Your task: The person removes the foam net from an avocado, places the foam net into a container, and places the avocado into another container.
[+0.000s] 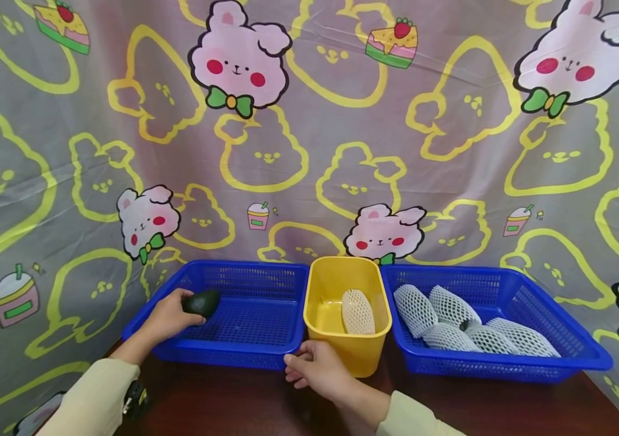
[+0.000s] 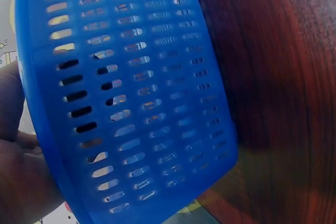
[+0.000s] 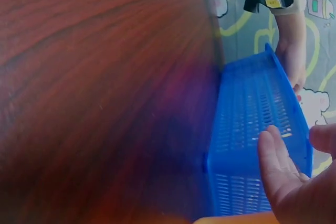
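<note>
My left hand (image 1: 170, 317) holds a dark green avocado (image 1: 203, 303) over the left end of the left blue basket (image 1: 222, 350). In the left wrist view the basket wall (image 2: 131, 93) hides the avocado, and only part of the left hand (image 2: 18, 166) shows beyond the rim. My right hand (image 1: 317, 370) is at that basket's front right corner, beside the yellow bin (image 1: 347, 350). In the right wrist view the right hand (image 3: 299, 187) has its fingers extended by the basket corner, its thumb close to the rim; whether it touches is hard to tell.
A white foam net sleeve (image 1: 358, 312) sits inside the yellow bin. On the right, another blue basket (image 1: 506, 369) contains several net-sleeved pieces (image 1: 415, 310), one showing a dark end. All stand on a dark reddish wooden table (image 1: 222, 399), before a patterned curtain (image 1: 309, 133).
</note>
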Motion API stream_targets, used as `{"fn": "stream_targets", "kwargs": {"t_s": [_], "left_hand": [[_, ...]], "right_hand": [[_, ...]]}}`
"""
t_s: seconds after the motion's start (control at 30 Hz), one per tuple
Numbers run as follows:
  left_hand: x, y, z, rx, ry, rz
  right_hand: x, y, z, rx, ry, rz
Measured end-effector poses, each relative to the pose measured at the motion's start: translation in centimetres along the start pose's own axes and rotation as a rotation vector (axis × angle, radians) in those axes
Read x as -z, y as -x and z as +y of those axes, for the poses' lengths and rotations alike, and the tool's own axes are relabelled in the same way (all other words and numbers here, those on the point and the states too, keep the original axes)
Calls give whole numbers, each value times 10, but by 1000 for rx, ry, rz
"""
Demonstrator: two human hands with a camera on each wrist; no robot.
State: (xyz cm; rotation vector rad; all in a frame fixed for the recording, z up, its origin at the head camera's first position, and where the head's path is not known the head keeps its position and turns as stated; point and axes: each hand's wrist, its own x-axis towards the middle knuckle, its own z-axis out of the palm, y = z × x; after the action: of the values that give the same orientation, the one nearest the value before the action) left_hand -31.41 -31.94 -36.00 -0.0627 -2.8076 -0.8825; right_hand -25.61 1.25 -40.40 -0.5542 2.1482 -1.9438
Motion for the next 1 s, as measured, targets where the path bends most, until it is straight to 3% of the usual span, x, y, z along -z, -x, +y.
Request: {"fn": "stream_targets", "kwargs": {"t_s": [0.27,0.53,0.8,1.0], "left_hand": [[0,-7,-7,30,-54,-56],[3,-13,-8,-11,-124,-110],[4,-19,-13,43,-225,-190],[5,-19,-13,37,-271,-233]], "right_hand": [[-8,-3,5,-38,-146,41],[-11,-6,7,-41,-176,50],[-13,-6,6,-56,-207,44],[-13,-6,2,-73,-269,40]]}}
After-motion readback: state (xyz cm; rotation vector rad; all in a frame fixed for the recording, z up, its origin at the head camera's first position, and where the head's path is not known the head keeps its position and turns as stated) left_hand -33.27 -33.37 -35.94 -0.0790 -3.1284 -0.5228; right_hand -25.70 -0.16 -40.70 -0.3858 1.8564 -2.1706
